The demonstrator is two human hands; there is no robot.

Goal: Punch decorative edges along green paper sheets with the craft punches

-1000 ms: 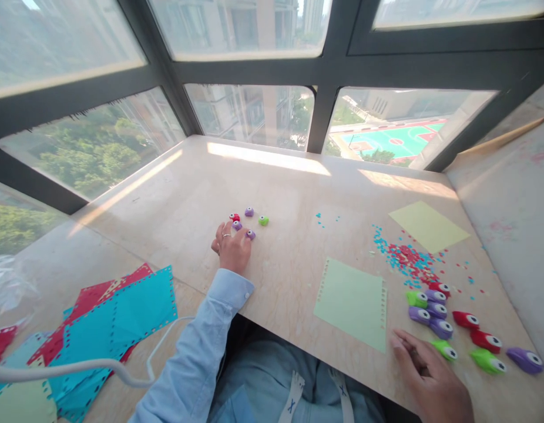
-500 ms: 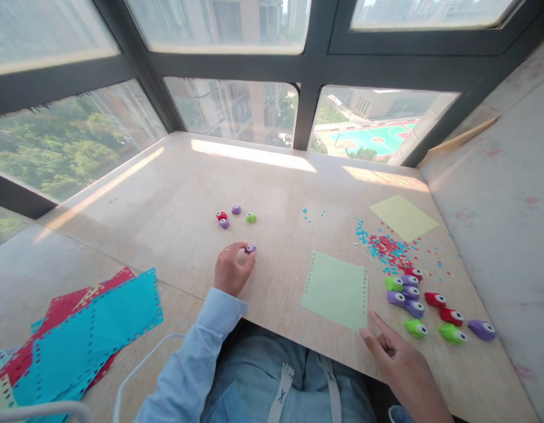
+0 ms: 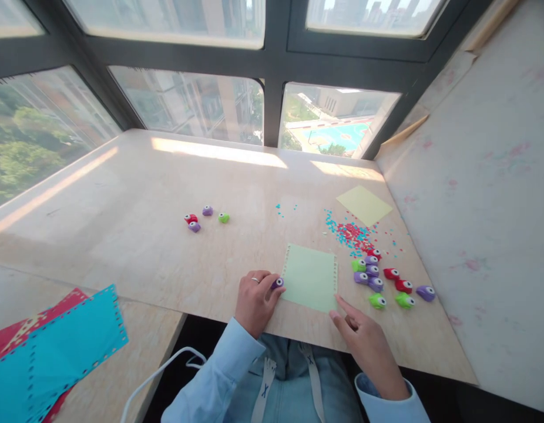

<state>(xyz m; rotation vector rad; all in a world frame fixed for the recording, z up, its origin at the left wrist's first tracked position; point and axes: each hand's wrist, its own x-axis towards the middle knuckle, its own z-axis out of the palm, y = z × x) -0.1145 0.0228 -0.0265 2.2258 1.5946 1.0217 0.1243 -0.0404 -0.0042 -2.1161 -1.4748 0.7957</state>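
Observation:
My left hand (image 3: 257, 298) pinches a small purple craft punch (image 3: 278, 283) at the left edge of a pale green sheet of paper (image 3: 309, 277). Small holes run down both sides of that sheet. On its lower right corner, my right hand (image 3: 362, 332) rests with thumb and forefinger at the paper's edge, the other fingers curled. Whether the punch's slot is around the paper's edge, I cannot make out. Several red, green and purple craft punches (image 3: 372, 270) stand to the right, and a looser group with a green punch (image 3: 223, 217) sits farther left.
Red and blue paper bits (image 3: 353, 235) lie scattered beside a yellow-green sheet (image 3: 364, 204). Punched blue paper (image 3: 73, 346) overlaps red sheets at the left. A white cable (image 3: 153, 373) hangs by the table's front edge. Windows and a papered wall (image 3: 483, 205) border the table.
My left hand has carried the purple punch rightward and toward me, from bare table to the green sheet's left edge. My right hand stays at the sheet's corner. The view has swung right.

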